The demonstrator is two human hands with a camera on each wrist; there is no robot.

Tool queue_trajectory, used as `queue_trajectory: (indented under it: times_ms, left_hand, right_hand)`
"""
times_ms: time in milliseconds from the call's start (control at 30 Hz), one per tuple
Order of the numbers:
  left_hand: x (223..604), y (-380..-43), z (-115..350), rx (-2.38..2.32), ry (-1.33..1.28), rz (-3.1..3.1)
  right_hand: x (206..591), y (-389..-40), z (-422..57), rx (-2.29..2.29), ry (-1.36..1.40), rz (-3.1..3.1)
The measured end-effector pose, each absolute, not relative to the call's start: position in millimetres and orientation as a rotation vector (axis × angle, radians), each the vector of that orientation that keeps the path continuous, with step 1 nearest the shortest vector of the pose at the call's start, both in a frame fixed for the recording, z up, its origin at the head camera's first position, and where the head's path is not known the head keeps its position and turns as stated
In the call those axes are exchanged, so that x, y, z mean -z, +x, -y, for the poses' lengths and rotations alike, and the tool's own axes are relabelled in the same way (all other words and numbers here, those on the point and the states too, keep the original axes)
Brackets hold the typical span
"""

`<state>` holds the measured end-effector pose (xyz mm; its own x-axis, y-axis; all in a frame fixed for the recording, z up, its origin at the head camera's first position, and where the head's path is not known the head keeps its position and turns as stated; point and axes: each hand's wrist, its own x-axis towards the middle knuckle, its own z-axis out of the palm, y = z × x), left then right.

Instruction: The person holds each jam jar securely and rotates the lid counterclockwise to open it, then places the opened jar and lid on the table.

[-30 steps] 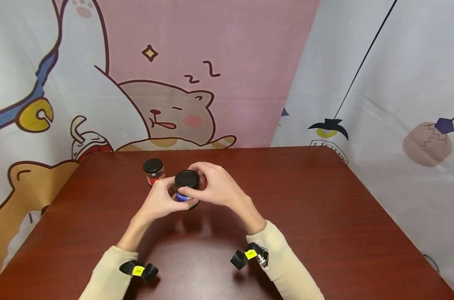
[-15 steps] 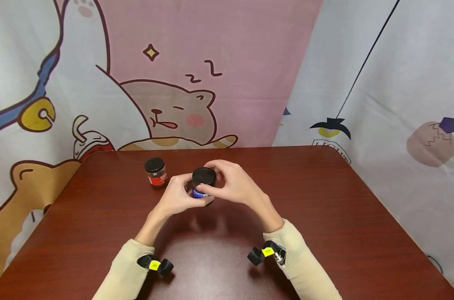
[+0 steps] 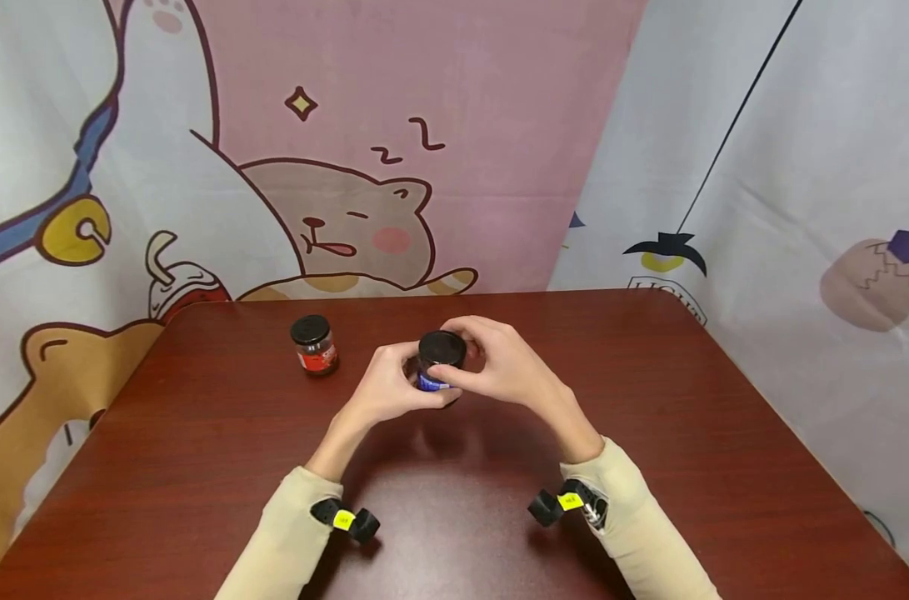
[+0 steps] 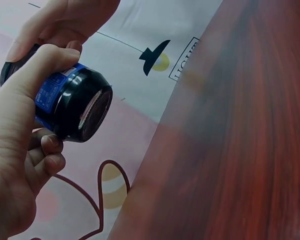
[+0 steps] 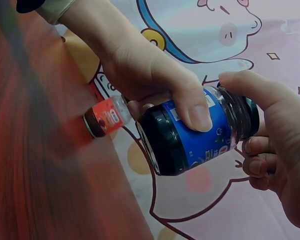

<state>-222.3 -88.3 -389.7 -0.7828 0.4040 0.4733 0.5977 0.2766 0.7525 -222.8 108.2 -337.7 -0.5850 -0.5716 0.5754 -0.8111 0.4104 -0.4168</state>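
Observation:
A glass jar with a blue label [image 5: 209, 131], dark contents and a black lid [image 3: 442, 347] is held up over the table between both hands. My left hand [image 3: 391, 385] grips its body, thumb across the label and fingers curled round the far side. Up at the lid, my right hand [image 3: 496, 362] pinches it between thumb and fingers. In the left wrist view the jar's dark base [image 4: 86, 107] points away from the hands, with its underside showing. A second jar, red-labelled with a black lid [image 3: 315, 345], stands upright on the table to the left of the hands.
The brown wooden table [image 3: 199, 467] reaches back to a cartoon-printed curtain [image 3: 499, 150], which also runs along the right side. Each sleeve bears a small black wrist camera with a yellow tag.
Both hands have moved to the right together with the blue-labelled jar, keeping their hold on body and lid. The red-labelled jar, partly covered by the left hand before, now shows fully.

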Motion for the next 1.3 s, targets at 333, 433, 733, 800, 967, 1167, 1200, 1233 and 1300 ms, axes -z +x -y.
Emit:
queue_trajectory:
  times_ms: [333,433,733,800,967,1167,1200,1233,1300]
  left_hand:
    - [391,-221,75,1.534,-0.931,2.366]
    - [391,-219,76,1.519,-0.929,2.385]
    - [385,-215,79,1.607,-0.993,2.409]
    - [383,-214,80,1.626,-1.021,2.400]
    - [380,-213,82,1.681,-1.082,2.415]
    - [377,-210,86,1.747,-1.200,2.393]
    - [376,-209,86,1.751,-1.216,2.386]
    - [376,-209,87,1.752,-1.229,2.380]
    - [376,-209,87,1.752,-1.233,2.376]
  right_hand:
    - [337,-222,-124,-0.981,1.200,2.381]
    - [337,-223,-124,-0.992,1.223,2.390]
    - [328,-216,-123,-1.116,1.300,2.357]
    - [320,-210,-122,-1.158,1.317,2.342]
    - [304,-197,-119,-1.227,1.374,2.309]
    - [298,-193,-118,-1.293,1.471,2.269]
    - [298,-192,-118,-1.297,1.484,2.269]
    - [298,-192,-118,-1.298,1.499,2.270]
    - [298,-192,-119,-1.287,1.514,2.272]
